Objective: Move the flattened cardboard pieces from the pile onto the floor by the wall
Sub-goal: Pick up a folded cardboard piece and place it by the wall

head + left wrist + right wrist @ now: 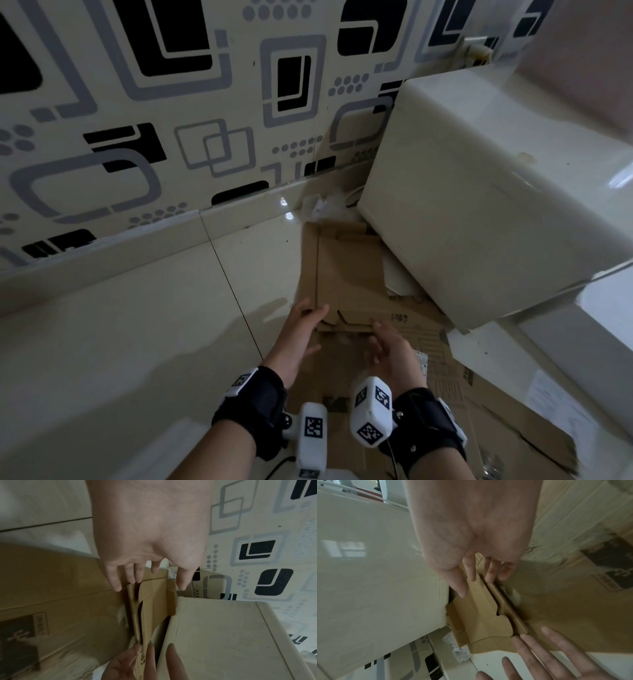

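Both hands are reaching with fingers straight and spread, neither one closing on anything that I can make out. My left hand (301,329) is touching the near left corner of the folded cardboard piece (346,277) at centre frame in the head view; its fingertips (116,586) are lying against the cardboard edge in the left wrist view. My right hand (390,349) is meeting the near right edge of the same piece, thumb (460,588) on the upper face, other fingers beside the edge; whether they are pressing or only touching I cannot tell.

Item: folded cardboard piece, brown, lying on top of the pile, far end reaching toward the wall.
Item: larger flattened cardboard sheet (445,387), printed, lying beneath it, running to lower right of frame.
Item: cream cabinet (479,192), right of frame, overhanging the pile.
Item: patterned wall (171,120), upper left.
Item: tiled floor (120,335), lower left.
Item: crumpled plastic (318,205), by the wall base, beyond the cardboard.
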`<state>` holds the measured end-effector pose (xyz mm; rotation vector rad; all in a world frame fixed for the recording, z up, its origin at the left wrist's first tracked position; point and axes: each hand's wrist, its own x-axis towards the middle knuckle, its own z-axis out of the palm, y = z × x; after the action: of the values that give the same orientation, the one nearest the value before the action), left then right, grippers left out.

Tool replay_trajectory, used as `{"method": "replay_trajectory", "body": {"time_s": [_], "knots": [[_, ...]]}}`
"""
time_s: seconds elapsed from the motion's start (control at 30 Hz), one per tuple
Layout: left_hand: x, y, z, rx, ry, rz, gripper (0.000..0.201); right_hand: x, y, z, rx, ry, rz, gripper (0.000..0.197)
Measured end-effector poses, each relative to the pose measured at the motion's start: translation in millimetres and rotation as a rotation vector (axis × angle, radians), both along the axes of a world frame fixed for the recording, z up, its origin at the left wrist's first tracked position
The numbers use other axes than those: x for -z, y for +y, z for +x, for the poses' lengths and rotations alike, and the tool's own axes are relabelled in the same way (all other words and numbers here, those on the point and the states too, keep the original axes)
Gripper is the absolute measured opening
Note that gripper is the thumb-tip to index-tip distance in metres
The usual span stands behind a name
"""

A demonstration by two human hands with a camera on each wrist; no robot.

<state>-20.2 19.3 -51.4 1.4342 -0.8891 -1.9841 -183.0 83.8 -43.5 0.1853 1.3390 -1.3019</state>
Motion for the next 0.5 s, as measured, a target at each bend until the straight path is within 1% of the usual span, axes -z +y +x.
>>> {"method": "replay_trajectory", "body": {"time_s": [0.07, 0.13, 0.17, 0.27, 0.37, 0.43, 0.5], "knots": [[0, 0, 1, -0.03, 0.019, -0.001, 0.071, -6, 1, 2, -0.015, 0.054, 0.001, 0.037], [-2, 0, 3, -0.048, 0.027, 0.003, 0.065, -10, 0, 7, 0.029, 0.043, -0.008, 0.049], [-3, -1, 3, -0.047, 0.03, 0.002, 0.061, -9, 0, 8, 0.065, 0.042, -0.015, 0.051], [-5, 1, 5, -0.034, 0.053, 0.001, 0.049, -9, -1, 13, 0.147, 0.071, -0.036, 0.046], [-8, 3, 7, -0.031, 0.064, 0.0, 0.039, -11, -2, 16, 0.121, 0.115, -0.048, 0.041], [-10, 5, 8, -0.045, 0.084, 0.023, 0.028, -10, -2, 18, 0.099, 0.164, -0.041, 0.042], [-12, 8, 10, -0.041, 0.092, 0.024, 0.022, -11, -3, 20, 0.118, 0.196, -0.045, 0.044]]}}
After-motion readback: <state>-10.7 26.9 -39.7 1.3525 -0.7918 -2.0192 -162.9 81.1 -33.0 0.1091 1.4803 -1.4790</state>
